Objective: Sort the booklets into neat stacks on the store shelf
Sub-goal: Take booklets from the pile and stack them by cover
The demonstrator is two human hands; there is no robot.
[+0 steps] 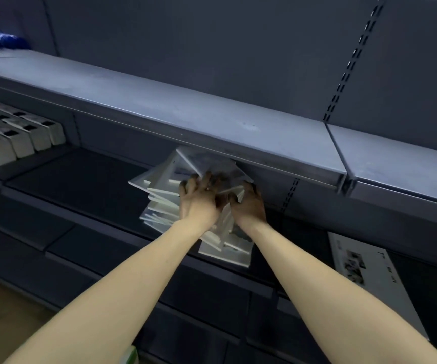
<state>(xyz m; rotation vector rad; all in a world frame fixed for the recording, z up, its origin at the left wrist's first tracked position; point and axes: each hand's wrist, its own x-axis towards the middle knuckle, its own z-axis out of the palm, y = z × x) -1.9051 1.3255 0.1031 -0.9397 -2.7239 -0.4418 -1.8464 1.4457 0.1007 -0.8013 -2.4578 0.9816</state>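
A shop: grey metal gondola shelves with slotted uprights, rows of boxed goods and piled booklets on the lower shelf.

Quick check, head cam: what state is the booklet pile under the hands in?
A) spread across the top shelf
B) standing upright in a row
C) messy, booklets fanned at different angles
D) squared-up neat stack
C: the booklet pile sits on the lower shelf with edges splayed in several directions, and the left hand and right hand are on it.
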